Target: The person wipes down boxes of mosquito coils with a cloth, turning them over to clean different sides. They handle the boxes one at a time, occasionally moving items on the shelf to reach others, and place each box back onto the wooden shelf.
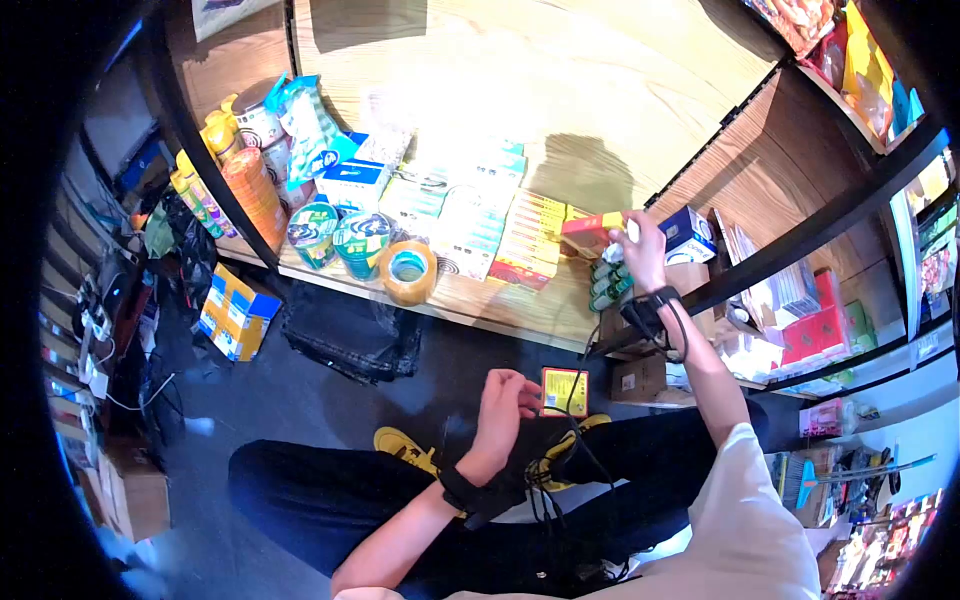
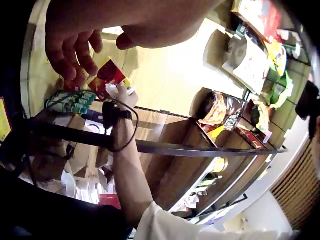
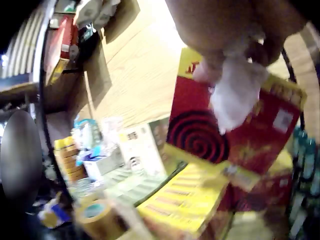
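Note:
My right hand (image 1: 643, 252) holds a red and yellow mosquito coil box (image 1: 588, 234) above the right end of the wooden shelf. A crumpled white tissue (image 3: 235, 95) is bunched in the same fingers, against the face of the box, which shows a dark spiral. Right beside it on the shelf lie stacked yellow boxes (image 1: 535, 232) and several green cylinders (image 1: 608, 285). My left hand (image 1: 503, 410) hovers over my lap with loosely bent fingers and nothing in them. Close to its fingertips in the head view, a yellow box with a red edge (image 1: 565, 391) lies lower down.
Tape roll (image 1: 408, 272), green-lidded tubs (image 1: 361, 243) and a blue-white box (image 1: 354, 184) line the shelf front at left. A black metal post (image 1: 800, 247) runs beside my right arm. On the floor stands a yellow-blue carton (image 1: 238, 313). Cables hang between my wrists.

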`<state>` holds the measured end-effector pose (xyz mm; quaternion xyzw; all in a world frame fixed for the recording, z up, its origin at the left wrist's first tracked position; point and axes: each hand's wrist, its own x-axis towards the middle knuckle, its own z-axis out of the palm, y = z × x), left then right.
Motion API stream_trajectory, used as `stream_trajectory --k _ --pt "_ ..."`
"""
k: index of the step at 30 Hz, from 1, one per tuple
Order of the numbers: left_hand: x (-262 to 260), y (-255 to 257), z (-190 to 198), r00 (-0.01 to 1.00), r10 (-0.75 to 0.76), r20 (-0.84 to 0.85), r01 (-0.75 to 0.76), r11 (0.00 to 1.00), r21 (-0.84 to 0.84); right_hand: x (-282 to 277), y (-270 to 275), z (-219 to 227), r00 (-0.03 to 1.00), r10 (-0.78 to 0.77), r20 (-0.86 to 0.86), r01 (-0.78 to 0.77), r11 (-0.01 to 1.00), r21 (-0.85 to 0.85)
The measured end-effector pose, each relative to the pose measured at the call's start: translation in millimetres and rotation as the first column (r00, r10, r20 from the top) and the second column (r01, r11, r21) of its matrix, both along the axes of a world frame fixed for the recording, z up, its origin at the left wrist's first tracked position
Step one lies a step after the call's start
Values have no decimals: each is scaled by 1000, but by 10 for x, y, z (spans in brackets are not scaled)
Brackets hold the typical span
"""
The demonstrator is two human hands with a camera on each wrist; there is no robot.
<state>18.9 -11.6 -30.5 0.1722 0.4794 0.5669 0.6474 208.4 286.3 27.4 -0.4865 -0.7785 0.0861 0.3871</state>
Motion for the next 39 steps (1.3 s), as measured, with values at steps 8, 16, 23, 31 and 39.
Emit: stream_trajectory --k 8,16,23,31,39 --pt "43 -27 -37 993 -53 -101 62 994 90 -95 693 -451 949 -124 289 114 992 51" --pt "83 -64 -64 976 -163 -143 176 980 88 -52 862 -791 845 -54 531 37 998 44" --pt "81 -35 -69 960 -221 -172 237 968 78 -211 1077 -1320 795 -17 606 -8 999 39" --pt "53 -45 -159 945 -285 -158 291 957 13 -185 1033 -1681 724 -126 678 -102 953 286" --pt "116 78 -2 957 -241 -162 247 969 15 -250 423 -1151 962 38 270 -42 999 8"
